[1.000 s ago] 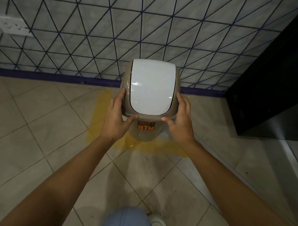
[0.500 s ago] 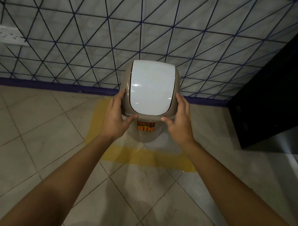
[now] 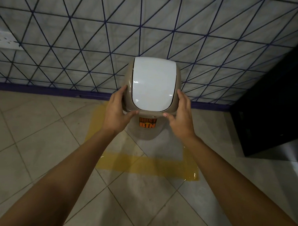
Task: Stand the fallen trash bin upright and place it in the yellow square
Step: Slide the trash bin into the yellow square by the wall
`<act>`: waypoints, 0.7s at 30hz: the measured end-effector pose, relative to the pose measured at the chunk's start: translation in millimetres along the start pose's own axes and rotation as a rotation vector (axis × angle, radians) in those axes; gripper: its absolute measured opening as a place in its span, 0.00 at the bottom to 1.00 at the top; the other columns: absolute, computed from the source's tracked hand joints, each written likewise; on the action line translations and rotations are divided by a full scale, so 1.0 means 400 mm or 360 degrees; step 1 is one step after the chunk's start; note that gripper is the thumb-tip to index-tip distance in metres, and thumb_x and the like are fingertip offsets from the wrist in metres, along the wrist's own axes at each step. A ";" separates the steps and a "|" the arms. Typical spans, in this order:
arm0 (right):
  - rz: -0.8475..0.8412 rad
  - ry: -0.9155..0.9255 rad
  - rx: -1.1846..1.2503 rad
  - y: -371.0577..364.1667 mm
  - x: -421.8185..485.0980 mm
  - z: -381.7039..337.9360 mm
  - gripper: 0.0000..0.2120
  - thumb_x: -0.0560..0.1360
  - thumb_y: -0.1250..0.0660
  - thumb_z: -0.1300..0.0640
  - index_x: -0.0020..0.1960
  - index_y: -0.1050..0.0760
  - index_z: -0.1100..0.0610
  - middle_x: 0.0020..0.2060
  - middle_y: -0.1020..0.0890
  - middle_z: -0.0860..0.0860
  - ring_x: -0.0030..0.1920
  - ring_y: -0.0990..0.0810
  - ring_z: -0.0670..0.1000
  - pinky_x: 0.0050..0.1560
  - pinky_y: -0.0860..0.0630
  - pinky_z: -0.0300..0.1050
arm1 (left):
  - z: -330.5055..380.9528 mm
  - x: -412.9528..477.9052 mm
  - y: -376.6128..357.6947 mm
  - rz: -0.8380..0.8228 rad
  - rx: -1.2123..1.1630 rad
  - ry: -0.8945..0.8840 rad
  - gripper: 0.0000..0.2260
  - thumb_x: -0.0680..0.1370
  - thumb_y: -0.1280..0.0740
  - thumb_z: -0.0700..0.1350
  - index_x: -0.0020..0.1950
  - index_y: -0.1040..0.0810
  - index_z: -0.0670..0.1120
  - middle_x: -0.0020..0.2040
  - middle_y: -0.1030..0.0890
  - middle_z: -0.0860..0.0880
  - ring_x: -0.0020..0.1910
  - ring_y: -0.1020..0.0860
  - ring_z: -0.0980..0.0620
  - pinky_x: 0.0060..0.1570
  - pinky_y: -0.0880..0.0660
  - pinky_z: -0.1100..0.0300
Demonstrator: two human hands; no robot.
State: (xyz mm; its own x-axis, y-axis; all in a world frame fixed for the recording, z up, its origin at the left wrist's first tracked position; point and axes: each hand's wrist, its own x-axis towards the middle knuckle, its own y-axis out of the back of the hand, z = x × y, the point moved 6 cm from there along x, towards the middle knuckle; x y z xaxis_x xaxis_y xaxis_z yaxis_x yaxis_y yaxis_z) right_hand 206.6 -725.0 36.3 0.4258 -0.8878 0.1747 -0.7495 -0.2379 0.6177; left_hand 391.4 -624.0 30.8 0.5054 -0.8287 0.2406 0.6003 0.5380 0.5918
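Observation:
The trash bin is beige with a white swing lid and an orange "DUST BIN" sticker. It stands upright on the floor inside the yellow square of tape, close to the wall. My left hand holds the left side of the lid rim, thumb under its front edge. My right hand grips the right side the same way. The bin hides the far side of the square.
A black cabinet stands against the wall just right of the square. The tiled wall with a purple skirting runs right behind the bin. A white wall socket sits at the far left.
The view has lifted and drawn back, so more of the yellow square's near edge shows. The bin stays upright in the same spot, and both hands keep their hold on the lid rim.

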 end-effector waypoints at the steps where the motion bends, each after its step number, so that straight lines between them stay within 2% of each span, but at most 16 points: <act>1: 0.0010 -0.0009 -0.0001 0.000 0.007 0.002 0.40 0.70 0.29 0.65 0.75 0.47 0.56 0.73 0.42 0.55 0.73 0.42 0.53 0.68 0.46 0.39 | 0.001 0.009 -0.001 -0.0002 -0.0007 -0.0001 0.39 0.68 0.24 0.43 0.74 0.41 0.46 0.69 0.32 0.44 0.66 0.32 0.49 0.58 0.33 0.65; 6: 0.0005 -0.0053 0.0015 -0.001 0.029 0.005 0.40 0.70 0.29 0.66 0.74 0.47 0.55 0.72 0.41 0.56 0.72 0.41 0.54 0.70 0.43 0.46 | 0.001 0.042 -0.004 0.0008 -0.0031 0.0054 0.38 0.68 0.25 0.38 0.74 0.39 0.48 0.67 0.31 0.45 0.56 0.31 0.58 0.45 0.35 0.80; 8: -0.0007 -0.0061 0.0019 -0.004 0.037 0.003 0.40 0.70 0.29 0.66 0.75 0.47 0.56 0.72 0.41 0.56 0.72 0.40 0.54 0.72 0.42 0.49 | -0.001 0.054 -0.006 0.0012 -0.0028 0.0072 0.37 0.69 0.26 0.37 0.74 0.39 0.48 0.67 0.30 0.45 0.55 0.32 0.59 0.42 0.36 0.81; 10: -0.0020 -0.0067 0.0019 -0.006 0.048 0.001 0.40 0.70 0.29 0.66 0.75 0.48 0.56 0.72 0.41 0.56 0.72 0.41 0.54 0.72 0.42 0.50 | -0.005 0.067 -0.008 0.0017 -0.0039 0.0093 0.37 0.69 0.26 0.37 0.74 0.38 0.49 0.67 0.30 0.45 0.56 0.33 0.60 0.46 0.36 0.79; 13: -0.0028 -0.0087 0.0016 -0.010 0.064 0.002 0.40 0.70 0.30 0.67 0.75 0.49 0.56 0.72 0.41 0.56 0.73 0.42 0.54 0.73 0.43 0.49 | -0.009 0.079 -0.011 0.0011 -0.0067 0.0106 0.37 0.69 0.26 0.38 0.73 0.38 0.49 0.68 0.30 0.46 0.57 0.33 0.59 0.54 0.33 0.70; 21: -0.0010 -0.0076 0.0025 -0.010 0.067 0.008 0.40 0.70 0.30 0.67 0.74 0.48 0.56 0.71 0.41 0.56 0.72 0.41 0.53 0.71 0.45 0.46 | -0.014 0.081 -0.012 0.0015 -0.0054 0.0104 0.36 0.69 0.26 0.38 0.73 0.38 0.50 0.67 0.30 0.46 0.56 0.31 0.58 0.54 0.32 0.66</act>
State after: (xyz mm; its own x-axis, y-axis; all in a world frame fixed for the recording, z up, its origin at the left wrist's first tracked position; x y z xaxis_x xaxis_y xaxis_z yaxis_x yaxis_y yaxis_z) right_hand 219.5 -749.3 36.2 0.4061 -0.9039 0.1340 -0.7550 -0.2493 0.6065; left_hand 408.6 -652.6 31.4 0.5499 -0.8122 0.1945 0.6154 0.5515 0.5632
